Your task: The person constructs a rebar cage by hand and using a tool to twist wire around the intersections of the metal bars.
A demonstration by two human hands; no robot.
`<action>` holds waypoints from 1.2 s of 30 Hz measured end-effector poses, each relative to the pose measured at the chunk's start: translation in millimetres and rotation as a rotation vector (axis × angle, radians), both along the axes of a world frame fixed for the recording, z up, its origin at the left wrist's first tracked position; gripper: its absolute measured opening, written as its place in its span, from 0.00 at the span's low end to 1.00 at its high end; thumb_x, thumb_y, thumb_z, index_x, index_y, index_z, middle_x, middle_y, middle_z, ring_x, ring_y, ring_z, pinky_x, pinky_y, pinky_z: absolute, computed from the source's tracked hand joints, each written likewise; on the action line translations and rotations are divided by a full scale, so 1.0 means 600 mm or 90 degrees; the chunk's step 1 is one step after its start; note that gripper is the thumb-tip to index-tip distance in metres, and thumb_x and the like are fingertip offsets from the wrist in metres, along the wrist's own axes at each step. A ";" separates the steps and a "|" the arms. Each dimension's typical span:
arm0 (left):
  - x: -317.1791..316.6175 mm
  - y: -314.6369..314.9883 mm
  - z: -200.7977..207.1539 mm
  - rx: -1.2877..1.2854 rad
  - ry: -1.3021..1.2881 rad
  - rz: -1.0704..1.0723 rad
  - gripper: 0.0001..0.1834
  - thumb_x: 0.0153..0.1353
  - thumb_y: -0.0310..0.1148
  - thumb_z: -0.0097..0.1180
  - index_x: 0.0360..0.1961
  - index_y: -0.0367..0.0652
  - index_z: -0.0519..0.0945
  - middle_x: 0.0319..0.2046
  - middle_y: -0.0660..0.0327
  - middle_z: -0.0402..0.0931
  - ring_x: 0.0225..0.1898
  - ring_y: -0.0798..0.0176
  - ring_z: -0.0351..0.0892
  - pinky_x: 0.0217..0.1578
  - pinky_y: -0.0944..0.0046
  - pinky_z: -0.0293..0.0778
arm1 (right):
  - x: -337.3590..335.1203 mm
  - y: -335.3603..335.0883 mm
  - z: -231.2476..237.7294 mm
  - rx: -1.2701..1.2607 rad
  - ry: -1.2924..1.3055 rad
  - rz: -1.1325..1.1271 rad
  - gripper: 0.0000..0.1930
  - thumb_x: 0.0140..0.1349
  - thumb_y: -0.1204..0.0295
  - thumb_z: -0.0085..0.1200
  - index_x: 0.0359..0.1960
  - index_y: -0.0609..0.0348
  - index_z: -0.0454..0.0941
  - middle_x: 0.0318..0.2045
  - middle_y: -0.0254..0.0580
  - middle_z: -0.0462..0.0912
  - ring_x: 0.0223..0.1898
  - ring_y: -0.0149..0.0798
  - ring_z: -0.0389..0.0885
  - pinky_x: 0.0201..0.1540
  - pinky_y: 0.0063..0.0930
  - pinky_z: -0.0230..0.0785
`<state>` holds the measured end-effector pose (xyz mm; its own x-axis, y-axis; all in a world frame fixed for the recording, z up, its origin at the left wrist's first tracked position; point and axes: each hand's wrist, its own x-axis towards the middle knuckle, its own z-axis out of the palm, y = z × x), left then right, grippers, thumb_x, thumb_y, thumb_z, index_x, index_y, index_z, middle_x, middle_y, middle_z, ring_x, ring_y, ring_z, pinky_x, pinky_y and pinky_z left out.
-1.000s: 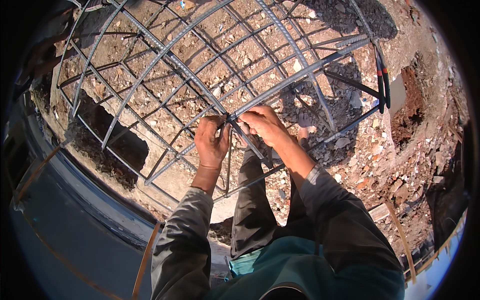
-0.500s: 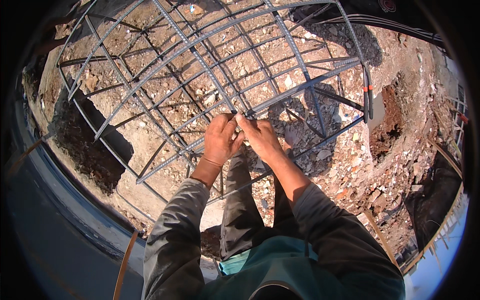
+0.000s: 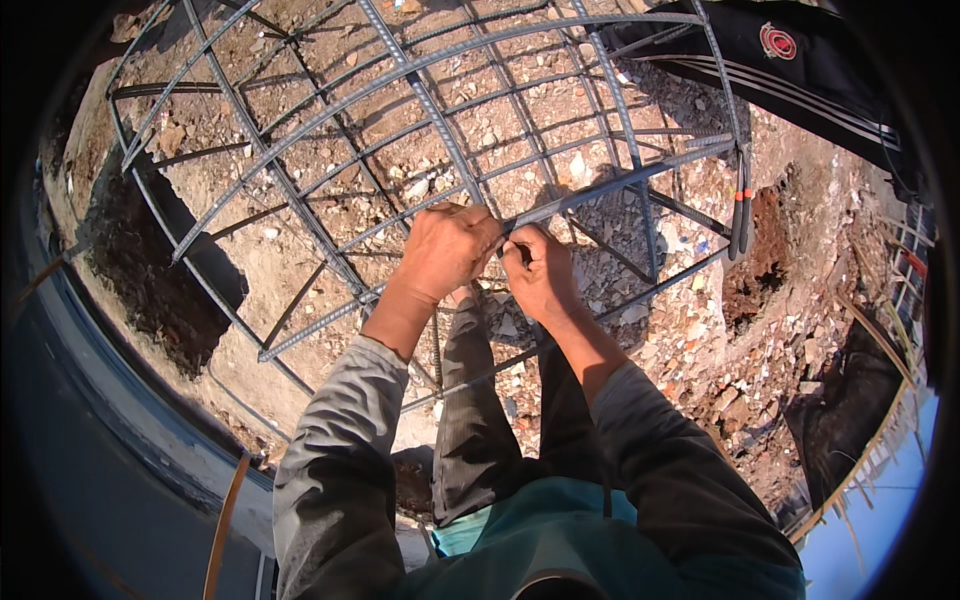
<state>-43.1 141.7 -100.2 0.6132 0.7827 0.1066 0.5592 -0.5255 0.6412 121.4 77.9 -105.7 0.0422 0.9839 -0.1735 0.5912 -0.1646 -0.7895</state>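
A cage of ribbed steel rebar [image 3: 440,120] stretches before me over rubble ground. My left hand [image 3: 440,255] is closed at a crossing of bars, its fingertips against the near long bar. Just to its right, my right hand [image 3: 543,275] is closed in a pinch under that same bar, thumb and forefinger together. The fingers hide whatever small thing they grip. A hand tool with dark handles and orange bands [image 3: 740,215] hangs from the cage's right corner, apart from both hands.
A dark pit [image 3: 165,290] lies at the left, and reddish dug earth [image 3: 762,265] at the right. Black striped clothing [image 3: 800,90] shows at the upper right. A wooden strip [image 3: 225,525] stands by a grey-blue surface [image 3: 110,450] at the lower left.
My right hand has shifted right and slightly down, and its fingers have curled in. My left hand has turned over toward the crossing. The view has shifted slightly, showing more black clothing.
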 end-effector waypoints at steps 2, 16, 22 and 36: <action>0.018 0.036 0.015 -0.086 0.136 -0.088 0.05 0.52 0.35 0.61 0.29 0.48 0.82 0.26 0.61 0.78 0.28 0.54 0.80 0.29 0.57 0.75 | -0.010 -0.006 0.004 0.012 -0.061 0.003 0.04 0.54 0.75 0.55 0.29 0.63 0.75 0.24 0.50 0.77 0.25 0.50 0.76 0.29 0.39 0.68; -0.018 -0.051 0.005 -0.437 -0.294 0.386 0.19 0.62 0.31 0.49 0.54 0.40 0.75 0.33 0.50 0.83 0.37 0.50 0.83 0.44 0.59 0.75 | -0.036 0.016 0.014 -0.553 0.522 -0.584 0.20 0.66 0.58 0.48 0.23 0.61 0.79 0.16 0.38 0.76 0.14 0.33 0.71 0.19 0.28 0.62; -0.028 -0.071 -0.023 -0.497 -0.641 0.606 0.15 0.63 0.26 0.48 0.50 0.34 0.75 0.32 0.57 0.81 0.34 0.65 0.80 0.38 0.64 0.77 | 0.012 0.024 0.071 -0.198 -0.171 0.006 0.20 0.55 0.56 0.62 0.40 0.60 0.77 0.26 0.37 0.77 0.28 0.37 0.76 0.31 0.32 0.68; -0.022 -0.075 -0.033 -0.382 -0.557 0.570 0.17 0.58 0.26 0.54 0.49 0.38 0.77 0.29 0.62 0.80 0.21 0.76 0.71 0.21 0.72 0.68 | 0.030 0.108 0.071 0.198 -0.299 0.529 0.11 0.47 0.63 0.66 0.27 0.54 0.80 0.26 0.36 0.77 0.30 0.42 0.78 0.30 0.38 0.70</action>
<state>-56.3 96.8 -120.0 -0.2075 0.9318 -0.2979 -0.1403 0.2730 0.9517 139.6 142.7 -62.9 -0.6811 0.7307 -0.0457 0.6870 0.6163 -0.3848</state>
